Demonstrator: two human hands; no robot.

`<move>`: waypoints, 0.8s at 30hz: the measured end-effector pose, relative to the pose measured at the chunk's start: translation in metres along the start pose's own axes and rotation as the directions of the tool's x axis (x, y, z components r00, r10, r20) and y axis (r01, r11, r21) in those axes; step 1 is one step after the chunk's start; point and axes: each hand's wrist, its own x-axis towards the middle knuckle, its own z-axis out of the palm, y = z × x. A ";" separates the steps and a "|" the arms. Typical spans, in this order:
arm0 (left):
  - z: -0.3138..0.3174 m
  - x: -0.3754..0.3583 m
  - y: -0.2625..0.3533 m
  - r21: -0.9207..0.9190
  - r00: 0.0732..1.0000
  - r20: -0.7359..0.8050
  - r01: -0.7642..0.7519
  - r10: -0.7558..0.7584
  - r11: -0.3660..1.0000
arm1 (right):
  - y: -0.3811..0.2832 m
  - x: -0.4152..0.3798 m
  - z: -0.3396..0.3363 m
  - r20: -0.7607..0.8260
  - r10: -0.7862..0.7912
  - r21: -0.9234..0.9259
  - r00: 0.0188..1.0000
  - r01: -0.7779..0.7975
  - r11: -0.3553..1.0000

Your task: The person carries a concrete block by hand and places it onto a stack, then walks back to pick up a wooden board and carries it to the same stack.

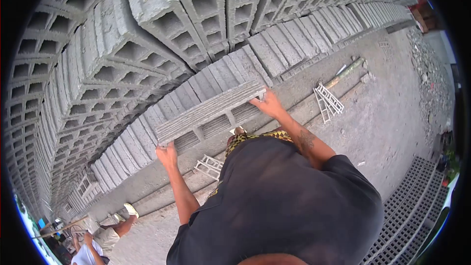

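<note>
A grey hollow concrete block (208,110) with a ridged long face and three open cells spans the space in front of my body. My left hand (168,156) is closed round its left end. At the far right end, my right hand (268,104) grips the other edge, thumb and fingers wrapped about the corner. The block overlaps a low row of similar blocks (216,76) set side by side on the ground. Behind that row rises a tall stack of hollow blocks (203,7), their cells facing me.
Pale ladder-like frames (329,103) lie on the concrete ground to the right, and another frame (209,167) is by my leg. A pole (348,71) rests beyond. At lower left, another person (93,245) is near the stacks. More hollow blocks (407,211) cover the lower right.
</note>
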 end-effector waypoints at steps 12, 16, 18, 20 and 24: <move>0.231 -0.206 0.167 0.357 0.666 0.743 -0.311 -0.067 0.881 | 0.201 -0.314 -0.218 -0.184 0.546 0.397 0.817 -0.447 0.802; 0.312 -0.319 0.237 0.103 0.324 0.940 -0.566 0.106 0.818 | 0.242 -0.446 -0.293 -0.279 0.706 0.511 0.651 -0.522 0.683; 0.357 -0.360 0.248 0.025 0.133 0.990 -0.501 0.048 0.865 | 0.252 -0.505 -0.324 -0.290 0.751 0.529 0.593 -0.555 0.642; 0.397 -0.404 0.273 -0.037 0.062 0.993 -0.635 0.099 0.772 | 0.276 -0.557 -0.335 -0.396 0.801 0.484 0.449 -0.639 0.598; 0.468 -0.480 0.314 -0.077 0.011 0.989 -0.816 0.149 0.573 | 0.252 -0.622 -0.390 -0.373 0.859 0.611 0.351 -0.604 0.512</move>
